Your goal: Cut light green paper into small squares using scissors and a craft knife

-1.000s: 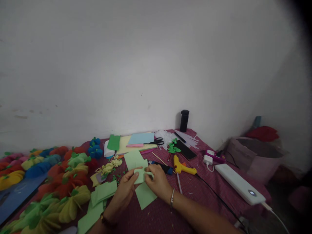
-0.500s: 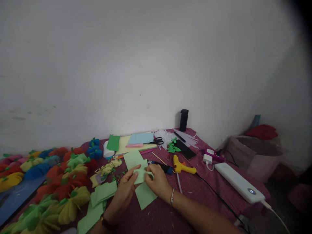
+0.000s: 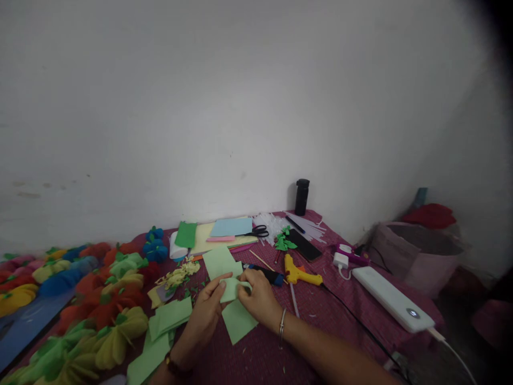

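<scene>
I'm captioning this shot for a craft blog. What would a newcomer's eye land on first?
Both hands meet at the centre, the left hand and right hand pinching a small light green paper piece above the maroon cloth. At the left lies a bright heap of paper flowers, and a yellow glue gun rests just right of the hands.

Both hands meet over the worktop (image 3: 344, 310), covered in maroon cloth: the left hand (image 3: 206, 310) and the right hand (image 3: 258, 297) pinch a small light green paper piece (image 3: 231, 289) between them. A yellow glue gun (image 3: 298, 274) lies just beside the right hand, with paper flowers (image 3: 100, 299) heaped at the left.
</scene>
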`<state>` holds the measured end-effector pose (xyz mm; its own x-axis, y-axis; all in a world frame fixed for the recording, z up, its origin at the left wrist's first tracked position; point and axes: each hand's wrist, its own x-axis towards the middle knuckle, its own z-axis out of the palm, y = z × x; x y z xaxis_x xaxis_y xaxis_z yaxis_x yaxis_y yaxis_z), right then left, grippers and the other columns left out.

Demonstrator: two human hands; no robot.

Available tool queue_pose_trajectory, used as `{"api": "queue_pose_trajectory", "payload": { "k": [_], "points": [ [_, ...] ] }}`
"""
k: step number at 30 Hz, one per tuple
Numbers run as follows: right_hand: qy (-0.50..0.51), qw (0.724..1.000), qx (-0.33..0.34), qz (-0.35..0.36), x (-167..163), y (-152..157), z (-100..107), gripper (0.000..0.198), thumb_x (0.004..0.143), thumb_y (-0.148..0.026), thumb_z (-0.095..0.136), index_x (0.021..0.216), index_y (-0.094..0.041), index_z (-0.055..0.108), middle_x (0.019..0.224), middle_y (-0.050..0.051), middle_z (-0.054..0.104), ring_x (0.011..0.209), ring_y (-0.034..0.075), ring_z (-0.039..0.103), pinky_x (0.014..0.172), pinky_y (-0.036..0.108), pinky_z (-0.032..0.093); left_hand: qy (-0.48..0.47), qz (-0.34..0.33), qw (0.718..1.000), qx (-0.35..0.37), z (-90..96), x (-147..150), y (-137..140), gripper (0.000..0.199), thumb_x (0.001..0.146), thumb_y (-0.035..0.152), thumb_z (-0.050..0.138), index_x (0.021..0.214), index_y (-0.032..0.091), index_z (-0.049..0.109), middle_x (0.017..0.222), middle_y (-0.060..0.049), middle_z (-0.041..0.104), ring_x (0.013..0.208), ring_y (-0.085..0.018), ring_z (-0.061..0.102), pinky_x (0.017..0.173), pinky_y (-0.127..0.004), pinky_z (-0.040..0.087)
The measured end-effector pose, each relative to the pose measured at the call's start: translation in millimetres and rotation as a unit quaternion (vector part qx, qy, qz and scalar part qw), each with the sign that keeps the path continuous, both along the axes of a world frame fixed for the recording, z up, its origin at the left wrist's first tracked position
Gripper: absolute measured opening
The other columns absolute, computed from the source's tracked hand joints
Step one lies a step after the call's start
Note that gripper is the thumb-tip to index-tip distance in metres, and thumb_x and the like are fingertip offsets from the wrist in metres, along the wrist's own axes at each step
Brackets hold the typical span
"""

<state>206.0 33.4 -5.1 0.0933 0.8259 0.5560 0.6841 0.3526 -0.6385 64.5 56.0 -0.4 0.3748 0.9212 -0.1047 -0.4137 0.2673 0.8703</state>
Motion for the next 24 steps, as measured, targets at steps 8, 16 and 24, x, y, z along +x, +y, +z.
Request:
{"api": "queue_pose_trajectory", "payload": {
  "k": [8,16,24],
  "points": [
    [0.000,1.000,-0.001,0.004,0.3,0.6,-0.6,0.008,0.070,-0.010,0.051,0.070,-0.018,0.050,0.070,-0.001,0.055,0.070,0.015,0.049,0.068,0.026,0.029,0.012,0.009,1.000,0.010,1.2,0.5,-0.3,0.047,0.067,0.037,0.074,0.106,0.014,0.064,0.094,-0.013,0.072,0.084,-0.027,0.068,0.072,-0.034,0.053],
    [0.004,1.000,-0.005,0.011,0.2,-0.7,0.9,0.007,0.072,-0.011,0.052,0.070,-0.017,0.051,0.070,-0.001,0.055,0.069,0.014,0.049,0.069,0.027,0.029,0.006,-0.002,1.000,0.009,-2.5,-0.9,0.8,0.047,0.071,0.037,0.071,0.110,0.013,0.062,0.091,-0.013,0.073,0.080,-0.026,0.068,0.070,-0.034,0.054],
    [0.130,0.989,0.037,0.064,6.5,3.2,3.7,0.016,0.083,-0.023,0.050,0.068,-0.019,0.051,0.076,0.001,0.054,0.076,0.015,0.051,0.071,0.026,0.037,0.025,0.048,0.998,0.022,1.8,-4.4,1.3,0.070,0.070,0.042,0.071,0.131,0.016,0.049,0.098,-0.012,0.072,0.081,-0.026,0.069,0.067,-0.033,0.054]
  ]
}}
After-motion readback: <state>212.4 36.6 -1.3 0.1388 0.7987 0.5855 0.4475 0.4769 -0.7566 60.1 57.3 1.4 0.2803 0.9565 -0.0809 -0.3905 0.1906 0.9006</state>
